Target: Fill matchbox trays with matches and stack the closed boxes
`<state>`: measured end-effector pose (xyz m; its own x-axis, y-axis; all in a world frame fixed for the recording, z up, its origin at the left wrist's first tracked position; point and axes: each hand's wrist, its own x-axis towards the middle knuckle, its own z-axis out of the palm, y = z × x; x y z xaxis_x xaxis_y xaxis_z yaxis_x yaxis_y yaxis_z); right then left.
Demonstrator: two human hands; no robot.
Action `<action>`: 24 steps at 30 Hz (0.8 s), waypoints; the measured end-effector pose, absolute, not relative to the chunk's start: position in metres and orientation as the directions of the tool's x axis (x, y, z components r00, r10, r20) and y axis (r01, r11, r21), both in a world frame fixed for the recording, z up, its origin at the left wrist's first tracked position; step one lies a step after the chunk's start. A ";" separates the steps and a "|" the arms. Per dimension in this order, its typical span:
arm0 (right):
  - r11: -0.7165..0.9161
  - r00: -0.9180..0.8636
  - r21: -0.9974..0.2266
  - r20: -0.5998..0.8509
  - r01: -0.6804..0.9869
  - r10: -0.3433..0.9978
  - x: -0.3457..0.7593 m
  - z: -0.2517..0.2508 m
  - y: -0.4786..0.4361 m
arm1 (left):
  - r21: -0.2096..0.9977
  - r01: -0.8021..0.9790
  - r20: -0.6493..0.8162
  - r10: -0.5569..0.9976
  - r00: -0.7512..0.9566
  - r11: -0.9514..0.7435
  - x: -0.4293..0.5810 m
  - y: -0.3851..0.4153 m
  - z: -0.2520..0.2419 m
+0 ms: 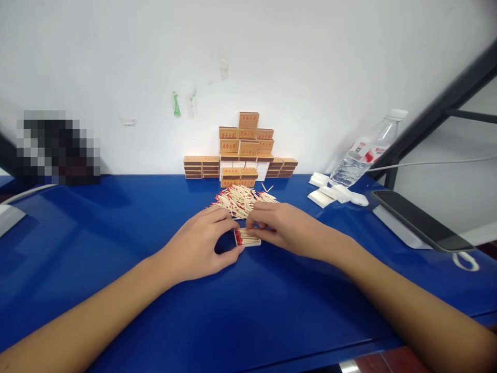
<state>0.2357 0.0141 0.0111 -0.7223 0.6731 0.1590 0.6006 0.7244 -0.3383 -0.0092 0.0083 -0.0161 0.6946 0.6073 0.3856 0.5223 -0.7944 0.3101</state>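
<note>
A small white matchbox tray [252, 243] lies on the blue tabletop, filled with red-tipped matches [244, 237] whose heads point left. My left hand [205, 241] pinches the tray's left end between thumb and fingers. At the tray's right end is my right hand [281, 225], its fingers curled and pressed together over the matches; anything between the fingertips is hidden. Just behind both hands spreads a heap of loose matches [238, 199]. Behind that heap, orange matchboxes [248, 147] are stacked against the wall, some showing white ends.
Right of the stack, a tilted clear bottle [363, 147] leans by the wall, with white plastic pieces [330, 194] before it. A dark phone [421, 220] rests on a white block at far right. A pixelated dark object [64, 150] stands at back left, near a white cable [29, 192].
</note>
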 end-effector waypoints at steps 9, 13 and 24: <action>0.746 -0.677 -0.345 0.318 0.570 0.664 0.240 0.013 0.018 | 0.306 0.517 0.406 0.601 0.689 -0.800 -0.009 0.008 -0.018; 0.575 -0.428 -0.297 0.436 0.762 0.792 0.257 0.014 0.037 | 0.305 0.517 0.411 0.600 0.686 -0.800 -0.010 0.008 -0.017; 0.281 -0.244 -0.304 0.155 0.910 0.957 0.291 0.002 0.071 | 0.316 0.518 0.394 0.607 0.690 -0.795 -0.010 0.008 -0.017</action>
<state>0.2906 0.0714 0.0021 -0.2440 0.9573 0.1550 0.9102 0.2812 -0.3041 -0.0099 0.0081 -0.0171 0.6904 0.6070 0.3935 0.5184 -0.7946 0.3161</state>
